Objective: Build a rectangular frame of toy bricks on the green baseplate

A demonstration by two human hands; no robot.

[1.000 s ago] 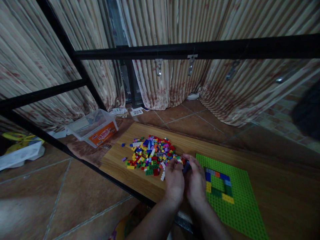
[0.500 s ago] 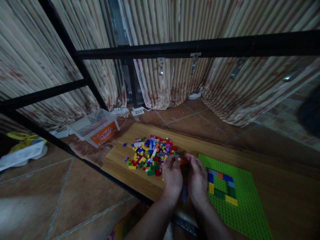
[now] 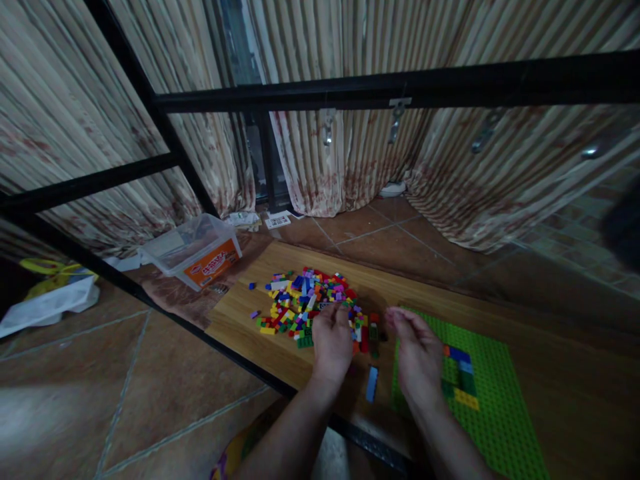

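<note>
My left hand (image 3: 333, 343) is over the right side of a heap of mixed toy building bricks (image 3: 295, 300), its fingers curled down among them. Whatever those fingers hold is hidden. My right hand (image 3: 420, 350) is above the left edge of a green baseplate (image 3: 500, 407), with thumb and fingertips together; anything between them is too small to make out. Between the hands lie a long light-blue brick (image 3: 371, 384) and a few red and dark green bricks (image 3: 374, 330). On the baseplate, a frame of coloured bricks (image 3: 466, 398) is partly covered by my right hand.
The bricks and baseplate rest on a wooden board (image 3: 240, 300). A clear plastic box (image 3: 200, 257) with an orange label stands beyond its left end. A black metal bar (image 3: 350, 93) crosses in front of striped curtains (image 3: 310, 160). Papers (image 3: 277, 220) lie on the tiled floor.
My hands have moved apart, the left one onto the heap and the right one over the baseplate's brick frame. The light-blue brick and the bricks between my hands now show more fully.
</note>
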